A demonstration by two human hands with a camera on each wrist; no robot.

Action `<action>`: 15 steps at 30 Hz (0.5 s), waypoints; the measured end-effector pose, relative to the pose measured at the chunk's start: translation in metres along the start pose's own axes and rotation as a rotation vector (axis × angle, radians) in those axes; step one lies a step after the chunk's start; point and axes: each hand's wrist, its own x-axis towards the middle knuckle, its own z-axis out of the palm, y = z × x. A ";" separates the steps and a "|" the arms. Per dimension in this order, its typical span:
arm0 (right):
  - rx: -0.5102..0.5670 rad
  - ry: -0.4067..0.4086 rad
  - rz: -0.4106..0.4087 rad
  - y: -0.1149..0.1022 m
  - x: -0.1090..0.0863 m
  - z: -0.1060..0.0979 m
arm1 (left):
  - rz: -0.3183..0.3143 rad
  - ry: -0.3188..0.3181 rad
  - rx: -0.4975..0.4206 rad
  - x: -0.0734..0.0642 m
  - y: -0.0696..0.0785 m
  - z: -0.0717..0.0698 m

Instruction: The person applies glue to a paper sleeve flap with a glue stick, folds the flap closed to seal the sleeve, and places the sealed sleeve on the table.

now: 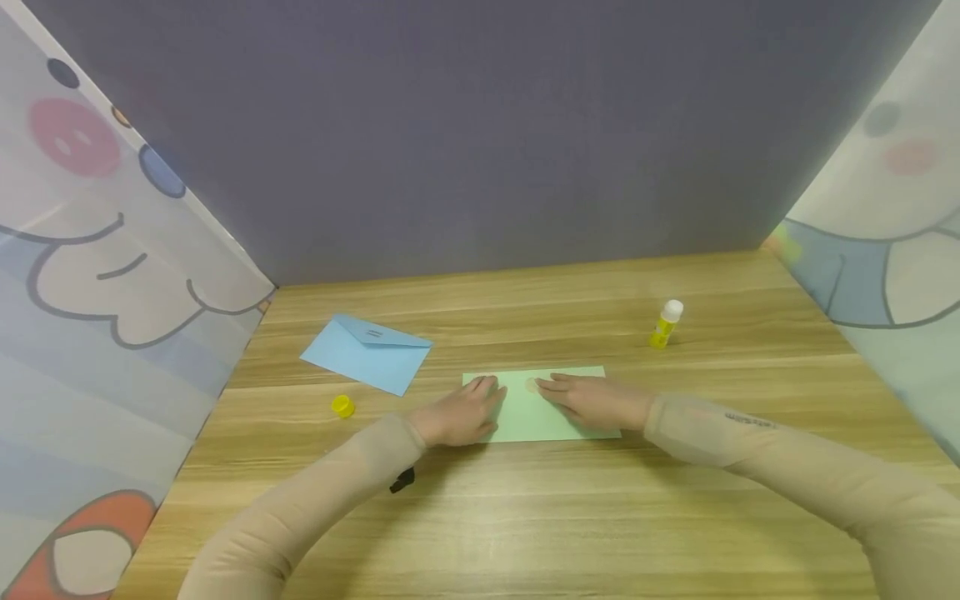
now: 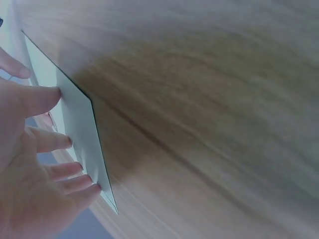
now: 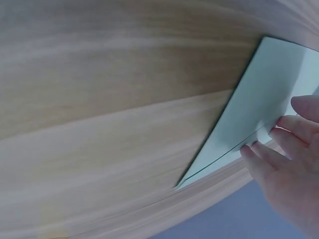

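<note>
A light green paper envelope (image 1: 536,421) lies flat on the wooden table, its long side running left to right. A thin flap line crosses it near the far edge in the right wrist view, and a small pale round mark (image 1: 532,385) shows close to the right fingertips. On its left end rests my left hand (image 1: 465,412), fingers extended and thumb near the short edge in the left wrist view. My right hand (image 1: 596,400) lies palm down over the right part, with its fingertips (image 3: 245,149) along the flap line.
A light blue envelope (image 1: 375,358) lies behind and left of the hands. A yellow cap (image 1: 342,406) sits in front of it. Back right stands a yellow and white glue stick (image 1: 663,327). A grey panel (image 1: 480,150) borders the table's far edge; printed curtains hang at both sides.
</note>
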 end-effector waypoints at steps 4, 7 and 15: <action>0.032 -0.016 -0.016 -0.003 0.006 -0.001 | -0.028 -0.073 -0.033 -0.002 0.000 -0.001; 0.054 -0.024 -0.014 -0.005 0.011 -0.003 | -0.019 -0.096 -0.051 -0.005 0.000 -0.004; 0.072 -0.047 -0.003 -0.011 0.021 -0.002 | -0.025 -0.134 -0.025 -0.008 0.001 -0.006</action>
